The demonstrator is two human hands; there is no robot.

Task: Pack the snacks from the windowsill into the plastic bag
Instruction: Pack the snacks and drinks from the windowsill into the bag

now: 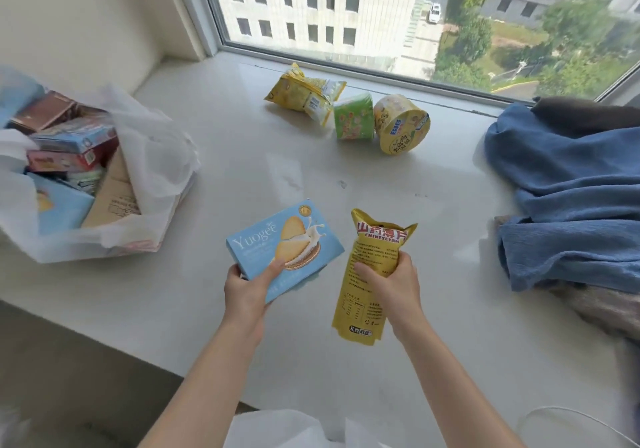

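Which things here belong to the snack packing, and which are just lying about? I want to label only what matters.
Job: plastic bag, blue biscuit box in left hand, yellow yam-chip packet in right hand, yellow packet, green cup, yellow tub.
Lying about: blue cloth, dark cloth.

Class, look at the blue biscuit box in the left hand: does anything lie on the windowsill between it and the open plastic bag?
Nothing visible does. The left hand holds the blue biscuit box, and the windowsill between it and the plastic bag on the left is bare. The bag's mouth is open, already holding boxes.
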